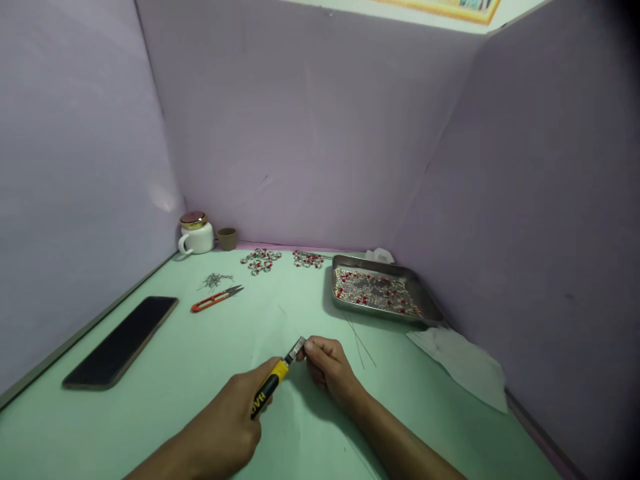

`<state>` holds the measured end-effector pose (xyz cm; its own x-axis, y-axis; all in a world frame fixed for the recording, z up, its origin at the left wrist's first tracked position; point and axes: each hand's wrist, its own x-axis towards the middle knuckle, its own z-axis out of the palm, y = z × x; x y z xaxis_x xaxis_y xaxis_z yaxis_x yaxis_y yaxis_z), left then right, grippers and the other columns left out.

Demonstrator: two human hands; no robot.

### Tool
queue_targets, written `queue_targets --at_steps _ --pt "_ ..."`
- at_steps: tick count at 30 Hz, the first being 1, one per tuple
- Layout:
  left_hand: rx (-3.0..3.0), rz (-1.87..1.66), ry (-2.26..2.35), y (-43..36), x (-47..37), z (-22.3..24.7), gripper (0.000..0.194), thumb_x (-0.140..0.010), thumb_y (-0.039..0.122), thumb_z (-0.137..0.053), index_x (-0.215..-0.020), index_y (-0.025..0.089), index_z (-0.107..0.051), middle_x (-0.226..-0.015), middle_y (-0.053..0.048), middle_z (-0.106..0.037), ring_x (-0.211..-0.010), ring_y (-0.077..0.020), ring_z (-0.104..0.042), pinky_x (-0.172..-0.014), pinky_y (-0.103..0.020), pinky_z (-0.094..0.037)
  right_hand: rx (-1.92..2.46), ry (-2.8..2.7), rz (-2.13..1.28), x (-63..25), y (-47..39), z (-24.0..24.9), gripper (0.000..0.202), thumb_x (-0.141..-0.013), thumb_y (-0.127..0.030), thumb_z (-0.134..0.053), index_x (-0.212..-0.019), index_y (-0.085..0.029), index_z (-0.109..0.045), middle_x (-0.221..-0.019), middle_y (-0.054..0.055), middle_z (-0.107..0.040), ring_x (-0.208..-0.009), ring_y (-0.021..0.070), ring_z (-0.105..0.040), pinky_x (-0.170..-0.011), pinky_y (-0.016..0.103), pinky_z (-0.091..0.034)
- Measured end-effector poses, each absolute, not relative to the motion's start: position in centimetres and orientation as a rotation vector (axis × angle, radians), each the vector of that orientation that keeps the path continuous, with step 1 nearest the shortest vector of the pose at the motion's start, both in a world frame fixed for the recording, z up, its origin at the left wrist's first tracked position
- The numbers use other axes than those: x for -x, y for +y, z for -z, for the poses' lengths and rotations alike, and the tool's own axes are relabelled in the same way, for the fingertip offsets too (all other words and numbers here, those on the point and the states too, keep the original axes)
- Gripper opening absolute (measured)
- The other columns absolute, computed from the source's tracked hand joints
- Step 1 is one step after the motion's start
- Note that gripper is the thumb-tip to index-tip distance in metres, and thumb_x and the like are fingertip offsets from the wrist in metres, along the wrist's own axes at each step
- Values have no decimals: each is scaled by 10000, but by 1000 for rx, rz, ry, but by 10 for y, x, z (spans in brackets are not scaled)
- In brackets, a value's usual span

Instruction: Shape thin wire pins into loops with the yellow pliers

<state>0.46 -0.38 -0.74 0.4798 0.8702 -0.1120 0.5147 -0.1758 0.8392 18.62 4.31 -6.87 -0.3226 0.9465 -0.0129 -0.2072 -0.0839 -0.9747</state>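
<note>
My left hand [239, 415] is wrapped round yellow-and-black handled pliers [273, 383], seen nearly edge-on with the metal head pointing up and right. At the tip of that head, my right hand [327, 367] is closed in a pinch. Whatever its fingers hold is hidden or too thin to name. Beyond the right hand, a few thin wires [359, 340] lie on the pale green table top [225, 360].
A metal tray [383, 315] of small clear and red beads stands right, beside white paper [470, 367]. Beaded pieces [261, 261] lie at the back. Left are orange thread snips [215, 299], wire bits [216, 281], a phone [123, 343], a white mug [200, 238] and a small brown cup [227, 239].
</note>
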Motion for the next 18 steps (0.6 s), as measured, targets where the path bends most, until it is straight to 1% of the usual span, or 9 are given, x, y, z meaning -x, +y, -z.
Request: queue_targets --at_steps 2,3,5,8,10,13,15,16,18 --pt "-1655 -438 1116 -1 -3 10 277 -529 34 -396 -747 193 -460 -645 33 -496 -595 -122 -452 -523 -217 -373 915 -1247 -1580 -187 43 69 382 -749 -488 -518 -654 -121 -561 -361 -93 -293 -311 35 -215 -323 183 -159" --pt "-1551 -396 1086 1 -2 12 281 -504 38 -408 -737 189 -450 -615 39 -480 -563 -116 -441 -476 -208 -357 924 -1248 -1578 -187 43 69 386 -749 -494 -517 -646 -123 -554 -362 -95 -284 -311 34 -211 -323 183 -159" --pt "-1379 -321 1015 4 0 18 350 -455 35 -417 -770 179 -463 -608 34 -495 -554 -124 -466 -440 -207 -368 942 -1254 -1564 -187 43 69 395 -748 -504 -515 -630 -128 -540 -359 -99 -268 -310 34 -203 -324 184 -159" --pt "-1345 -316 989 7 1 18 408 -434 20 -434 -811 170 -482 -679 9 -544 -631 -146 -516 -488 -219 -403 960 -1285 -1525 -187 43 69 397 -748 -507 -514 -626 -130 -533 -354 -99 -276 -310 35 -208 -327 184 -156" --pt "-1401 -316 1034 6 1 13 423 -433 10 -428 -820 174 -478 -714 10 -542 -657 -135 -506 -502 -205 -383 978 -1312 -1504 -187 44 70 398 -745 -505 -518 -623 -127 -538 -349 -95 -292 -307 36 -218 -330 186 -158" --pt "-1535 -311 1129 2 0 3 368 -467 21 -389 -790 182 -459 -673 31 -489 -602 -109 -448 -491 -199 -346 1009 -1356 -1491 -186 44 69 407 -740 -507 -522 -619 -119 -553 -344 -90 -301 -311 39 -230 -338 190 -163" --pt "-1679 -344 1150 -1 -2 1 318 -519 26 -370 -778 187 -460 -663 30 -474 -600 -113 -432 -520 -211 -352 1010 -1378 -1486 -186 44 69 409 -744 -507 -516 -626 -117 -560 -346 -89 -297 -317 41 -232 -344 191 -160" --pt "-1760 -369 1161 -2 -2 1 327 -549 25 -367 -810 189 -476 -694 20 -493 -635 -124 -447 -561 -222 -370 1005 -1386 -1483 -186 44 69 410 -747 -508 -512 -632 -118 -561 -349 -88 -297 -320 42 -234 -347 191 -159" --pt "-1907 -379 1256 -3 -4 6 455 -598 21 -371 -1000 198 -489 -856 -24 -546 -758 -165 -492 -675 -261 -395 998 -1394 -1485 -186 44 69 410 -748 -514 -508 -641 -121 -556 -354 -89 -295 -323 43 -235 -350 192 -160"
